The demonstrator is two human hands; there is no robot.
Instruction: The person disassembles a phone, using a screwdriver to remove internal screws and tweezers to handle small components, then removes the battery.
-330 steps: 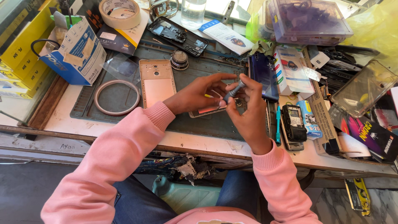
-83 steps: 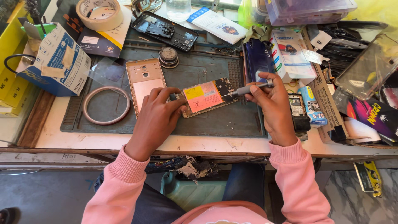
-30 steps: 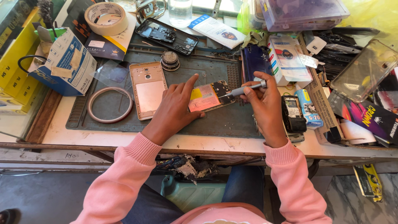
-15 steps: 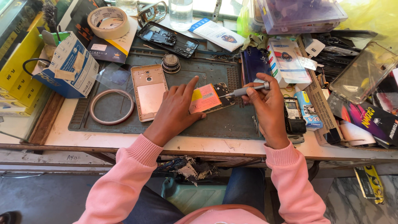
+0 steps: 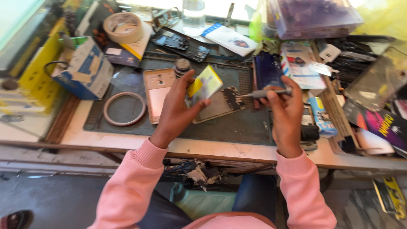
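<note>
Reaching up from a pink sleeve, the left hand (image 5: 176, 112) is seen with its palm turned toward the right and its fingers raised; a thin yellow and pale rectangular battery pack (image 5: 206, 85) is pinched in its grip between thumb and fingertips and is held tilted, lifted clear of the opened phone body (image 5: 220, 104) that lies flat on the dark grey work mat (image 5: 237, 127). The right hand (image 5: 285, 112) is held upright just beside that phone, wrist bent slightly back, and its grip is closed around a slim grey metal-handled screwdriver (image 5: 267, 92), which is kept nearly level with its tip pointing left toward the phone's upper end. Just left of the left hand a rose-gold phone back cover (image 5: 156, 91) is laid on the mat, and a ring of thin tape (image 5: 125, 109) is set further left. A blue and white cardboard box (image 5: 87, 72) is stood at the mat's left edge on the bench (image 5: 212, 148).
</note>
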